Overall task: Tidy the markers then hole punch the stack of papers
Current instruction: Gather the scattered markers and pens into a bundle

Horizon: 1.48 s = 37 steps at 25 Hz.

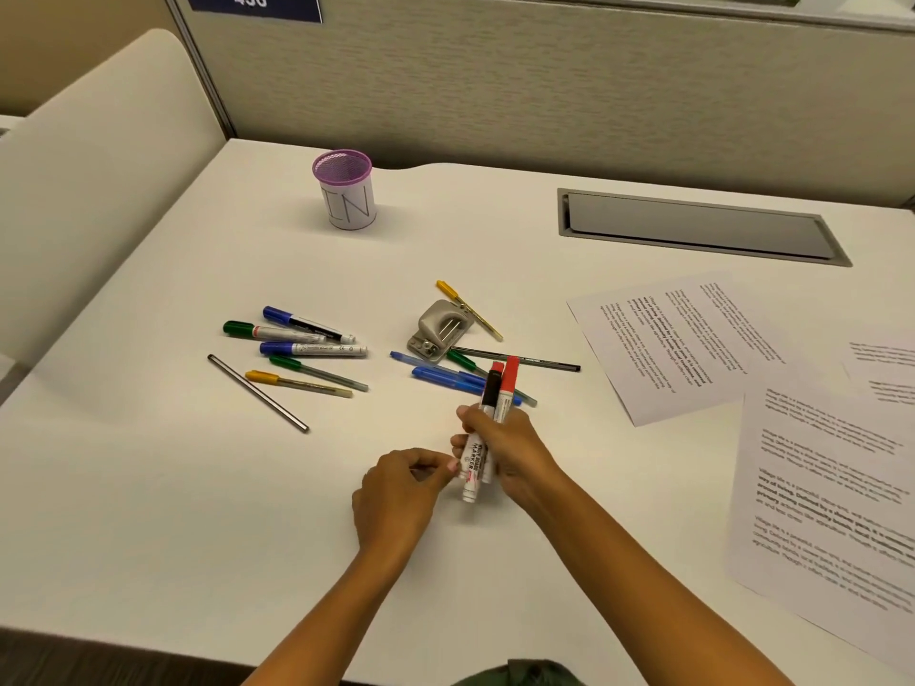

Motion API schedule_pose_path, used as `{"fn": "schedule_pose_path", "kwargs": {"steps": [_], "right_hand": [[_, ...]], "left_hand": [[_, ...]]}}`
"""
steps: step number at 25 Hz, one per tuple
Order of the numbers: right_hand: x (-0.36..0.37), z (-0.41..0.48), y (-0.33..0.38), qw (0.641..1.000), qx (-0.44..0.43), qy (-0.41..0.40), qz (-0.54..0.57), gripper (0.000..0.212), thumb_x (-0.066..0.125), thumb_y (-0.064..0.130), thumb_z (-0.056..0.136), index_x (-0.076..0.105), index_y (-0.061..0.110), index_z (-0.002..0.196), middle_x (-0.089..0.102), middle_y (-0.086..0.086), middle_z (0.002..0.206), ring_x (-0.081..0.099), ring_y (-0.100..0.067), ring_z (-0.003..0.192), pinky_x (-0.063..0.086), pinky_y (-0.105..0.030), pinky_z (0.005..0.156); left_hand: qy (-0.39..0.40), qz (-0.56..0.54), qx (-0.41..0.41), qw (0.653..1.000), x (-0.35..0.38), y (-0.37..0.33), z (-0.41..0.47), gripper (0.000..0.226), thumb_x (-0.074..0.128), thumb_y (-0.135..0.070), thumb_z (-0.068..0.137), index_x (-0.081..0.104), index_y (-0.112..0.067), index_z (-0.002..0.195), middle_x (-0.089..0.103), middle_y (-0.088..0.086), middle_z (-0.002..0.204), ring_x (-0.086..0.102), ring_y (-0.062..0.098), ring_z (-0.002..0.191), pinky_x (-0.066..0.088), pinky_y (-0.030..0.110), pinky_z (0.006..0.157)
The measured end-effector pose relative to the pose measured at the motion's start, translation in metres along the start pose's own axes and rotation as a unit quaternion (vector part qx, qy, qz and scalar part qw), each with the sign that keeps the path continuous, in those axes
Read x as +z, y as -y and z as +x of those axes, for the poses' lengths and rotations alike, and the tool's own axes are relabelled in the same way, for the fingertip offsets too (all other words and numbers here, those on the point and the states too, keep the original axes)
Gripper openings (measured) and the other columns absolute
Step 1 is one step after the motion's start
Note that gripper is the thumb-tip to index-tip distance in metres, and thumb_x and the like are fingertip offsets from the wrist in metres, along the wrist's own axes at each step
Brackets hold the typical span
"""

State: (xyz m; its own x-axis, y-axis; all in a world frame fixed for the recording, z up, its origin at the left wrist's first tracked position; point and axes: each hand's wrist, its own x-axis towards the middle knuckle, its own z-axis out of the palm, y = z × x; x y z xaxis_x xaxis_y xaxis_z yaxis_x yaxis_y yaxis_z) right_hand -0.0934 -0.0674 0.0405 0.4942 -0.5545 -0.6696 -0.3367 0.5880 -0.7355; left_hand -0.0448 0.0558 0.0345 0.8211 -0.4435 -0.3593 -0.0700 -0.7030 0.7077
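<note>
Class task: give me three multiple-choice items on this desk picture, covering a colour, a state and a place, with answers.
1. The rim of the mesh cup is: A purple, B orange, C black.
2. The right hand: A hangs empty, B grips a bundle of markers, C presses the cup.
3. The hole punch lies: A inside the cup, B on the desk among loose pens, C in the right hand.
Answers: A, the rim shows purple; B, it wraps the markers; B, it sits between pens on the desk.

"436" on blue sign (252, 2); "IN" on mesh cup (349, 203); "WHITE BOARD MARKER" on held marker (474, 462).
</note>
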Motion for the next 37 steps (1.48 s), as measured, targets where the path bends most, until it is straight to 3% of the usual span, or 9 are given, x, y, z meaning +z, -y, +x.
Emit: {"fn": "schedule_pose_path", "kwargs": {"steps": [4, 7, 10, 12, 14, 17, 21, 33, 37], "right_hand": [[-0.004, 0.001, 0.014, 0.995, -0.056, 0.005, -0.078, 0.020, 0.068, 0.026, 0.086, 0.055, 0.014, 0.096, 0.060, -0.005, 0.069, 0.057, -0.011, 0.053, 0.051, -0.020, 0.047], [0.008, 0.003, 0.029, 0.968, -0.109, 0.008, -0.225, 0.020, 0.066, 0.029, 0.086, 0.056, 0.017, 0.100, 0.064, 0.000, 0.068, 0.059, -0.005, 0.047, 0.043, -0.013, 0.038], [0.035, 0.009, 0.048, 0.926, -0.194, 0.040, -0.320, 0.023, 0.062, 0.019, 0.088, 0.055, 0.012, 0.109, 0.070, -0.005, 0.083, 0.066, -0.007, 0.051, 0.050, -0.014, 0.043], [0.058, 0.017, 0.061, 0.883, -0.260, 0.066, -0.386, 0.025, 0.060, 0.015, 0.089, 0.051, 0.007, 0.111, 0.068, -0.013, 0.097, 0.070, -0.022, 0.066, 0.058, -0.029, 0.056], [0.082, 0.029, 0.071, 0.808, -0.325, 0.076, -0.485, 0.028, 0.059, 0.015, 0.088, 0.050, 0.004, 0.112, 0.063, -0.017, 0.105, 0.067, -0.032, 0.084, 0.056, -0.043, 0.070], [0.118, 0.048, 0.082, 0.692, -0.392, 0.089, -0.600, 0.033, 0.061, 0.021, 0.089, 0.048, 0.005, 0.116, 0.056, -0.017, 0.114, 0.056, -0.031, 0.096, 0.041, -0.034, 0.070], [0.157, 0.072, 0.087, 0.620, -0.398, 0.100, -0.669, 0.041, 0.061, 0.024, 0.090, 0.047, 0.005, 0.123, 0.051, -0.017, 0.122, 0.056, -0.029, 0.098, 0.038, -0.030, 0.070], [0.210, 0.098, 0.072, 0.558, -0.391, 0.117, -0.722, 0.053, 0.067, 0.028, 0.085, 0.044, 0.006, 0.128, 0.047, -0.014, 0.129, 0.050, -0.026, 0.111, 0.044, -0.032, 0.083], [0.210, 0.102, 0.070, 0.582, -0.364, 0.089, -0.722, 0.056, 0.069, 0.030, 0.083, 0.042, 0.007, 0.126, 0.049, -0.015, 0.124, 0.051, -0.027, 0.108, 0.044, -0.032, 0.078]], "left_hand": [[-0.108, 0.028, 0.041, 0.993, -0.011, 0.010, 0.017, 0.022, 0.064, -0.038, 0.086, 0.070, -0.023, 0.101, 0.070, 0.000, 0.109, 0.060, 0.016, 0.098, 0.049, 0.038, 0.092], [-0.222, 0.064, 0.078, 0.970, -0.023, 0.028, 0.033, 0.022, 0.060, -0.023, 0.090, 0.066, -0.016, 0.110, 0.064, 0.009, 0.119, 0.054, 0.025, 0.112, 0.042, 0.038, 0.094], [-0.283, 0.061, 0.111, 0.951, -0.032, 0.051, 0.045, 0.036, 0.058, -0.011, 0.090, 0.053, -0.010, 0.125, 0.047, 0.015, 0.138, 0.039, 0.029, 0.130, 0.035, 0.043, 0.107], [-0.299, 0.086, 0.117, 0.943, -0.034, 0.064, 0.050, 0.048, 0.055, -0.012, 0.090, 0.042, -0.008, 0.136, 0.031, 0.015, 0.151, 0.025, 0.029, 0.141, 0.025, 0.045, 0.115], [-0.302, 0.116, 0.084, 0.943, -0.033, 0.071, 0.056, 0.058, 0.052, -0.021, 0.092, 0.030, -0.008, 0.144, 0.015, 0.014, 0.158, 0.017, 0.030, 0.145, 0.022, 0.047, 0.116], [-0.276, 0.129, 0.020, 0.952, -0.031, 0.072, 0.060, 0.068, 0.044, -0.038, 0.094, 0.016, -0.010, 0.150, 0.004, 0.008, 0.161, 0.014, 0.029, 0.146, 0.025, 0.047, 0.115], [-0.262, 0.164, 0.020, 0.951, -0.031, 0.078, 0.066, 0.074, 0.035, -0.045, 0.095, 0.005, -0.007, 0.151, 0.006, 0.010, 0.160, 0.008, 0.023, 0.147, 0.007, 0.037, 0.120], [-0.243, 0.117, 0.060, 0.961, -0.056, 0.089, 0.080, 0.067, 0.045, -0.029, 0.095, 0.014, -0.006, 0.150, 0.019, 0.009, 0.158, 0.018, 0.023, 0.146, 0.007, 0.033, 0.119], [-0.235, 0.118, 0.073, 0.962, -0.069, 0.094, 0.094, 0.066, 0.045, -0.030, 0.095, 0.016, -0.005, 0.149, 0.020, 0.010, 0.157, 0.019, 0.023, 0.145, 0.009, 0.035, 0.119]]}}
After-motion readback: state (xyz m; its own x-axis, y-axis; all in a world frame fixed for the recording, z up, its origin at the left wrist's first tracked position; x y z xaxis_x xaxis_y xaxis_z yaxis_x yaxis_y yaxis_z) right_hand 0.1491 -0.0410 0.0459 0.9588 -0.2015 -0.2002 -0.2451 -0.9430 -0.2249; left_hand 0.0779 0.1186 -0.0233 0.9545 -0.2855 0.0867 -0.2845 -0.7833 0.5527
